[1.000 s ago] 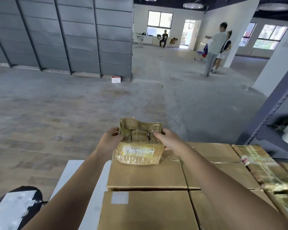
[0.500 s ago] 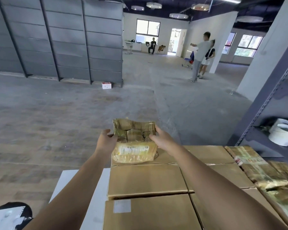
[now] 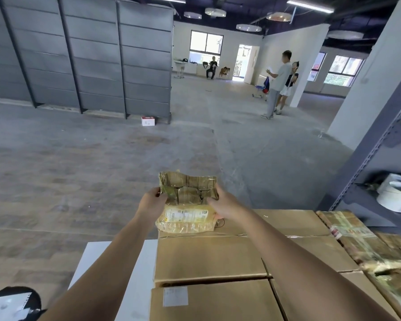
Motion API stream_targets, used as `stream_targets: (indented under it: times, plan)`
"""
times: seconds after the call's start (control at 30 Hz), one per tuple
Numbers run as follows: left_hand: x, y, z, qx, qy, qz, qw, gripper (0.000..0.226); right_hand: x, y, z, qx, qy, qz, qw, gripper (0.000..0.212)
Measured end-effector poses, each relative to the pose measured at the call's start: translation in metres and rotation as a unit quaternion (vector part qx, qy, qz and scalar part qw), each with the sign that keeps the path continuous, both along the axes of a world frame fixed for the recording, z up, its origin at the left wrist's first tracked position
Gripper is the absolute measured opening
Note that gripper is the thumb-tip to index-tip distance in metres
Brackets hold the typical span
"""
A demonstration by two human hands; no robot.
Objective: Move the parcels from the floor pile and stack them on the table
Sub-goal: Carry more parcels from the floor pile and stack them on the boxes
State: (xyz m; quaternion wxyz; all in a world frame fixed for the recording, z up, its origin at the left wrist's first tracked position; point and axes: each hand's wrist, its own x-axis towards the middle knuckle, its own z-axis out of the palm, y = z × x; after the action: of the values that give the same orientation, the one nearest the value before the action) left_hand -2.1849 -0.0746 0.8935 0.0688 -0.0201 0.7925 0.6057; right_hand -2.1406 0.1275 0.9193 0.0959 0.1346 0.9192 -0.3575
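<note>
Above the far edge of the cardboard boxes [image 3: 208,258], I am holding a small crumpled parcel [image 3: 188,202] with both hands, arms stretching forward from the bottom of the view. My left hand [image 3: 152,203] is gripping the parcel's left side and my right hand [image 3: 225,205] is gripping its right side, fingers curling around the edges. The parcel is wrapped in wrinkled brown tape, with a pale shipping label [image 3: 185,215] showing across its lower half. Its lower edge is sitting just over the farthest box; I cannot tell whether it is touching the box or hanging slightly above it.

The boxes are lying flat and close together in rows, covering most of a white counter [image 3: 116,269], whose bare strip is showing to their left. To the right of the boxes, several more tape-wrapped parcels [image 3: 366,246] are lying in a loose heap. Beyond them, a grey metal shelf [image 3: 380,144] is standing at the right edge, with a white bucket [image 3: 395,195] resting on one level.

Past the counter, a wide grey concrete floor [image 3: 79,177] is stretching away. Tall grey panels [image 3: 83,56] are lining the left side, with a small red and white carton [image 3: 148,120] sitting at their foot. Far off, two people [image 3: 279,84] are standing beside a white wall, and another person [image 3: 212,67] is sitting under a bright window.
</note>
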Motion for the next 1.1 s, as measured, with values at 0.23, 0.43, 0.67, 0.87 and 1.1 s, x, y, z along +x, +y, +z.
stream_targets:
  times: [0.23, 0.43, 0.67, 0.87, 1.1]
  plan:
    - [0.006, -0.001, -0.001, -0.013, -0.023, -0.010, 1.000, 0.024, 0.002, -0.003, -0.003, 0.062, 0.018, -0.005, 0.998, 0.069]
    - [0.008, 0.000, -0.002, -0.010, -0.034, 0.002, 0.999, 0.040, 0.005, -0.002, -0.007, 0.117, 0.045, 0.011, 0.992, 0.066]
    - [0.017, -0.001, 0.006, -0.007, -0.025, 0.024, 0.999, 0.045, 0.022, -0.005, -0.001, 0.202, 0.107, 0.024, 0.973, 0.056]
    - [0.055, -0.009, 0.022, -0.019, -0.005, 0.068, 0.997, 0.043, 0.045, -0.008, 0.007, 0.222, 0.182, 0.056, 0.956, 0.050]
    - [0.132, -0.032, 0.028, -0.062, 0.008, 0.141, 0.988, 0.030, 0.084, -0.029, -0.004, 0.171, 0.260, 0.138, 0.940, 0.045]
